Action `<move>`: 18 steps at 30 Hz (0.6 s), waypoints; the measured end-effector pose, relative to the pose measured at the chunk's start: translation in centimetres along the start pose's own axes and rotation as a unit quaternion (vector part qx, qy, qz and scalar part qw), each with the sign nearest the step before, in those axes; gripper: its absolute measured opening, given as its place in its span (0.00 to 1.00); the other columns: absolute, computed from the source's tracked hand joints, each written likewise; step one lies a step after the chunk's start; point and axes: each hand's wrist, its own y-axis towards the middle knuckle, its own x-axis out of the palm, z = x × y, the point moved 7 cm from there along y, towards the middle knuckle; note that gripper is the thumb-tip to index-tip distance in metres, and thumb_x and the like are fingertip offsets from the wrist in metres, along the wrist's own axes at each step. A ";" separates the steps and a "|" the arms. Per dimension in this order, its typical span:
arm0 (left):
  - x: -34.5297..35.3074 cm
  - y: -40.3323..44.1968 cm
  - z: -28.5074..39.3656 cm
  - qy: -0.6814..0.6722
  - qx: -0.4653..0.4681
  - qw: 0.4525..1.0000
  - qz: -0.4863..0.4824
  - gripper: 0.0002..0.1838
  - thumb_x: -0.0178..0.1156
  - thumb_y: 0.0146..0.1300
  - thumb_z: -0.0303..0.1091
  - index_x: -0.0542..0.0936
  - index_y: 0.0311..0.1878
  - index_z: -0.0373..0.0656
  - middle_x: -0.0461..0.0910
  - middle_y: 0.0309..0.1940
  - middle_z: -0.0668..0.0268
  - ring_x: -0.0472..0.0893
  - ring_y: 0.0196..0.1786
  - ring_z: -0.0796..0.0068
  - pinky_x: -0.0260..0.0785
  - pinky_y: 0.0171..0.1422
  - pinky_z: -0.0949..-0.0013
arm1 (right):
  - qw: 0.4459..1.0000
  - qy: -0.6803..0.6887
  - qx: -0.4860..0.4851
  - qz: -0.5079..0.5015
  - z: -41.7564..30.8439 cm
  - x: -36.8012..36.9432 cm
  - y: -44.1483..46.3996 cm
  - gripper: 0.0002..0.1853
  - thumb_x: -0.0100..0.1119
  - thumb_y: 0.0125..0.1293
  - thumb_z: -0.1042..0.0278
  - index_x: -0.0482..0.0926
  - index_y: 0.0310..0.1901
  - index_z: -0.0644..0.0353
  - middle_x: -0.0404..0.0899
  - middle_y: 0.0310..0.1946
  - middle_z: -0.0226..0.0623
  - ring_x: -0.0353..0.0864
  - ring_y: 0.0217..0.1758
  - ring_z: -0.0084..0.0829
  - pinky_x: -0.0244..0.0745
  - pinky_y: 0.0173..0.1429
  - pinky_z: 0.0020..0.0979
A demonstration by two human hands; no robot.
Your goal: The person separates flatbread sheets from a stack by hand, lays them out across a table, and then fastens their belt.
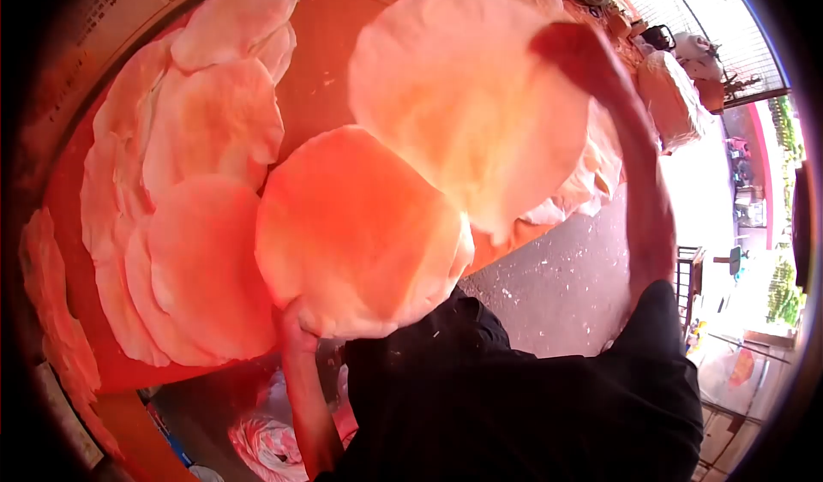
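A large, thin, round pale sheet [356, 225], tinted orange by the light, is in front of my body. My left hand [297, 332] is closed on its near left edge, with most of the fingers hidden. Beyond it to the right, a second, larger round sheet [463, 96] hangs at a slant. My right hand [570, 47] is closed at that sheet's upper right edge, slightly blurred. Its lower tip hangs just past the front sheet's far right side. I cannot make out what the sheets are made of.
Several similar sheets [210, 122] overlap in a pile on the left of the orange table [313, 105]. More crumpled sheets [591, 169] lie at the right edge. Grey floor [549, 285] with pale specks shows below. A wrapped white bundle [669, 96] stands at the far right.
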 end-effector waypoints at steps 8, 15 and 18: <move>-1.5 0.8 -0.2 -0.004 0.068 0.997 0.031 0.29 0.60 0.54 0.21 0.71 0.63 0.38 0.77 0.55 0.60 0.78 0.56 0.62 0.73 0.60 0.60 | 0.858 -0.413 -0.189 0.238 2.4 -14.8 16.9 0.10 0.59 0.57 0.63 0.79 0.27 0.61 0.80 0.27 0.46 0.79 0.33 0.48 0.73 0.40 0.47; -1.8 -0.2 -0.4 -0.023 0.024 0.999 0.028 0.29 0.59 0.57 0.24 0.70 0.65 0.38 0.75 0.58 0.59 0.75 0.61 0.61 0.70 0.63 0.59 | 0.837 -0.477 -0.166 0.210 3.4 1.3 11.4 0.06 0.56 0.57 0.72 0.83 0.34 0.57 0.83 0.34 0.43 0.84 0.39 0.40 0.76 0.40 0.42; 1.0 -1.9 1.1 -0.040 0.078 0.996 -0.009 0.32 0.59 0.57 0.27 0.66 0.68 0.38 0.72 0.62 0.57 0.72 0.65 0.60 0.67 0.68 0.56 | 0.888 -0.442 -0.128 -0.019 7.3 10.8 9.2 0.08 0.57 0.56 0.73 0.83 0.37 0.57 0.83 0.35 0.45 0.82 0.43 0.43 0.74 0.41 0.45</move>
